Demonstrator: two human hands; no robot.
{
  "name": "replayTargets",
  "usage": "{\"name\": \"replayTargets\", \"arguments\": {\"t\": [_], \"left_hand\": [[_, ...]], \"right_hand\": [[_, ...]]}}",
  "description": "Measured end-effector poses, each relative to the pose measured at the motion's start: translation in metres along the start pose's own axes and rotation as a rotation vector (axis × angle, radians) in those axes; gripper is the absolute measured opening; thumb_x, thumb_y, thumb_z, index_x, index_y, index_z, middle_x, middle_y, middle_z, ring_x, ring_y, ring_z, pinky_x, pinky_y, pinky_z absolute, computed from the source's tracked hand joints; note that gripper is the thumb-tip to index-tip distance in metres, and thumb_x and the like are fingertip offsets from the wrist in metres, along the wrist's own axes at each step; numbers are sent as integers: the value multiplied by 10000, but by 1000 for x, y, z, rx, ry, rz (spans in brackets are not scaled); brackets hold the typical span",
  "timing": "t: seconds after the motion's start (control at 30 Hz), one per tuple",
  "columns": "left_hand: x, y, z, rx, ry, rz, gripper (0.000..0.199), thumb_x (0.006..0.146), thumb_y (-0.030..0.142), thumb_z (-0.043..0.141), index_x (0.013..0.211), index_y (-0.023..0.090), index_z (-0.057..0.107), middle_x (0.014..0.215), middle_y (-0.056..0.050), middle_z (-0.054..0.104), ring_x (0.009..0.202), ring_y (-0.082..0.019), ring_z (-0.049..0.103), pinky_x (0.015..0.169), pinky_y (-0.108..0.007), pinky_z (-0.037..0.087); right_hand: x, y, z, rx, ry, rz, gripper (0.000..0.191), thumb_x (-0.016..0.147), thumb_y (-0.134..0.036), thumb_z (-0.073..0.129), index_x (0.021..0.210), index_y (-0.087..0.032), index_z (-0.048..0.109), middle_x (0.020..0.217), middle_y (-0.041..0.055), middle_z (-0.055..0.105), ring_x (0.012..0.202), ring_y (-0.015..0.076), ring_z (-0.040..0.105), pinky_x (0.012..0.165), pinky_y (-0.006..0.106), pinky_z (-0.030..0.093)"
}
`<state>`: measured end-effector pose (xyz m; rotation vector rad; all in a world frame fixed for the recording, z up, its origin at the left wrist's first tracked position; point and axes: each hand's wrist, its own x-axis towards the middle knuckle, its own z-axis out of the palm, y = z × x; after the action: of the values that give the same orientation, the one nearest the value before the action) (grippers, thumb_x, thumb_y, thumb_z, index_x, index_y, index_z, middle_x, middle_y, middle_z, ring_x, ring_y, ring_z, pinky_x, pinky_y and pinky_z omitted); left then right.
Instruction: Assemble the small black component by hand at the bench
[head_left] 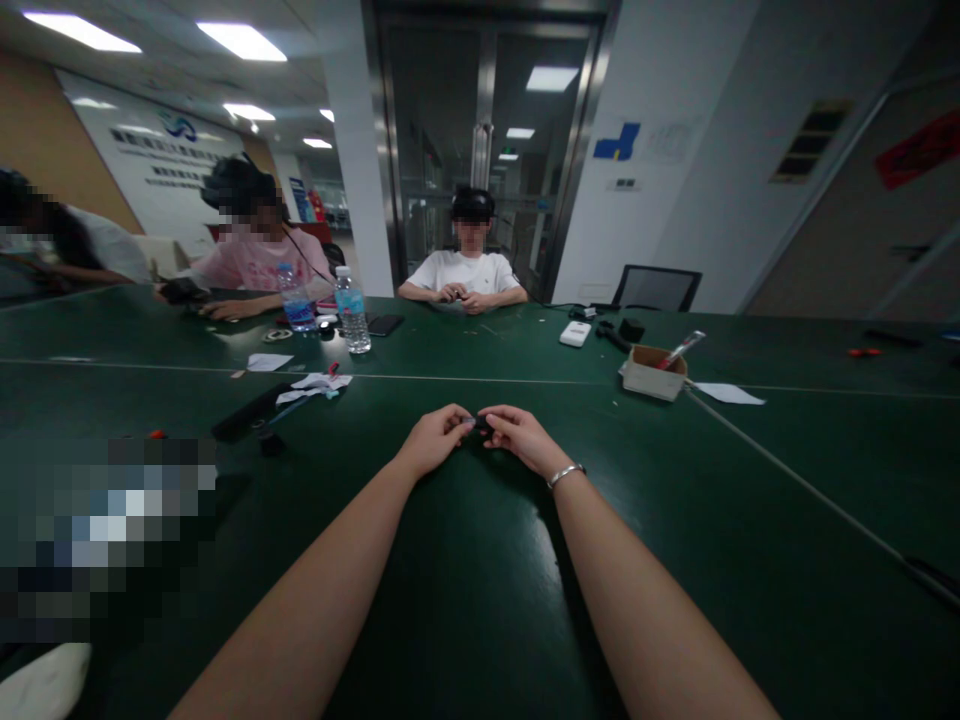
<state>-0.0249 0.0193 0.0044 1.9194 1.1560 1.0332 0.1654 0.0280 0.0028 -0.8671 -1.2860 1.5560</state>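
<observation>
Fingers of the left hand pinch one side of a small dark thing, and the right hand pinches the other side. The hands are just beside each other, with the dark thing between their tips. It is too small to tell what it is. Both arms reach out over a big green table. I cannot tell if the hands rest on it. A shiny bracelet goes around the right wrist.

Off to the left lie a long black thing, a little black lump and some crumpled paper. A flat bit of paper is farther back. Two water bottles stand up near a black phone. Blurry squares hide what is at the left edge.

To the right sits a box with something red and something shiny poking out. White paper lies just beside it. A white gadget lies farther back.

Across the table sits a person in a white shirt, whose hands are close together. A person in a pink shirt sits farther left.
</observation>
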Motion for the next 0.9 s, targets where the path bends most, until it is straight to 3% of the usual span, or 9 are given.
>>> {"name": "replayTargets", "arguments": {"t": [0.33, 0.6, 0.9], "left_hand": [[1, -1, -2, 34, 49, 32, 188, 734, 303, 645, 887, 195, 627, 886, -17, 658, 642, -119, 582, 630, -258, 463], [1, 2, 0, 120, 93, 53, 97, 715, 200, 634, 803, 190, 596, 810, 15, 579, 573, -82, 498, 567, -224, 398], [0, -3, -2, 128, 95, 17, 198, 727, 322, 654, 875, 198, 610, 674, 22, 584, 584, -122, 527, 551, -239, 389]], "right_hand": [[2, 2, -1, 2, 19, 1, 223, 762, -241, 707, 961, -149, 669, 683, -6, 617, 520, 52, 536, 646, 257, 582], [1, -1, 1, -16, 27, 25, 185, 791, -188, 669, 970, -141, 664, 712, 7, 632, 513, 51, 538, 645, 253, 582], [1, -1, 1, -2, 23, 20, 179, 798, -196, 663, 969, -143, 662, 649, -13, 602, 508, 52, 527, 655, 262, 582]]}}
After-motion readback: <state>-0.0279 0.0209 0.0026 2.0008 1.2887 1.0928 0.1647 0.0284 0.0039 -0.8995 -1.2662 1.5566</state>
